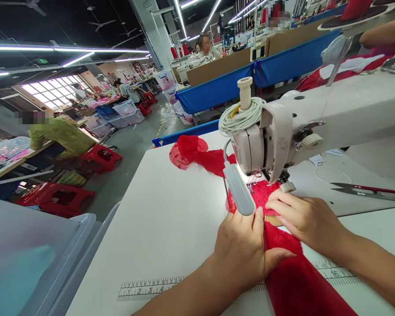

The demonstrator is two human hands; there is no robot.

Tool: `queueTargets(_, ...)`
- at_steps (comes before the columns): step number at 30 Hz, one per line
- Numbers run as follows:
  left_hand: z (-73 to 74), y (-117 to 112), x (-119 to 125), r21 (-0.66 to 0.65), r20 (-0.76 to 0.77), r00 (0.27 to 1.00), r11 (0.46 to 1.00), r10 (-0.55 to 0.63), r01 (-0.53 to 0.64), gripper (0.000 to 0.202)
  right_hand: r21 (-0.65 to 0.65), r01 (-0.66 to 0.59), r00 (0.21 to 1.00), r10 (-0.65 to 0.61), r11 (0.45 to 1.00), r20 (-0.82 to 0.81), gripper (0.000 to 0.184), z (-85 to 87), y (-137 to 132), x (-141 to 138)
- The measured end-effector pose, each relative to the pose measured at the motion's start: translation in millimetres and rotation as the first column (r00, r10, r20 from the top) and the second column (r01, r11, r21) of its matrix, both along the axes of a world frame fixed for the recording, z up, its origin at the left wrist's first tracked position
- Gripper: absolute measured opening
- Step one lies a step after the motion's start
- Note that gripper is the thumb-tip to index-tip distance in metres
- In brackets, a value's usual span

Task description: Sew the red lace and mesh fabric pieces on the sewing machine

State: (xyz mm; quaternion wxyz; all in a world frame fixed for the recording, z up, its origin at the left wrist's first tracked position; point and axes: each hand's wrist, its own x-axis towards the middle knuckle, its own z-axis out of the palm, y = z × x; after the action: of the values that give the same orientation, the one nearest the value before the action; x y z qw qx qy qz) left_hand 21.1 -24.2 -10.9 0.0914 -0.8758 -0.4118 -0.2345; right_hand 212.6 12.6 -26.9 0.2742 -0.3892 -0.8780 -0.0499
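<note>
Red lace fabric (pixel 283 250) runs from the table's front edge up under the head of a white sewing machine (pixel 250 149). My left hand (pixel 242 245) is closed on its left edge, the thumb reaching across the cloth; a small grey lamp (pixel 239 188) hides some fingertips. To the right, my right hand (pixel 296 215) has bent fingers closed on the fabric close beside the presser foot (pixel 251 188). More gathered red fabric (pixel 191 151) lies behind the machine head. The needle itself is hard to make out.
A printed ruler (pixel 151 287) crosses the table's near side. Red-handled thread snips (pixel 371 191) lie on the machine bed at right. Coiled pale cable (pixel 242 116) hangs on the machine head. Plastic bins (pixel 82 245) stand left of the table; people sit at other stations beyond.
</note>
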Motion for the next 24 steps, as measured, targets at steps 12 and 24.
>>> queueTargets(12, 2.9, 8, -3, -0.079, -0.075, 0.996, 0.996, 0.041, -0.047, 0.083, -0.036, 0.022, 1.0, -0.022, 0.999, -0.005, 0.034, -5.1, 9, 1)
queueTargets(24, -2.8, 9, -5, 0.007, -0.068, 0.995, 0.997, 0.074, -0.074, 0.086, 0.09, 0.052, 0.998, -0.048, 0.995, -0.041, 0.037, 0.6, 8, -3)
